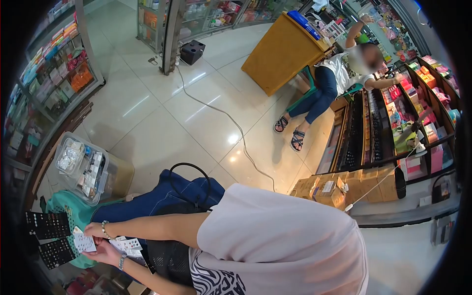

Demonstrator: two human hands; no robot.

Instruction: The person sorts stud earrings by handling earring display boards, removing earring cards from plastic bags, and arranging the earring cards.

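Observation:
A white card (83, 242) with rows of small stud-like pieces is held between my two hands. My right hand (98, 230), with a beaded bracelet, pinches its upper edge. My left hand (104, 252), with a metal watch or band on its wrist, grips its lower edge. Just beyond the card lie black display cards (47, 224) with rows of small studs, on a green plastic stool (73, 203). More white cards (129, 246) rest by my wrists, over my lap.
A clear plastic bin (91, 169) of packaged goods stands beside the stool. A cable (211, 109) crosses the tiled floor. A seated person (339, 73) reaches toward lit display shelves (418, 108) near a wooden desk (280, 54). Cardboard boxes (354, 187) stand behind me.

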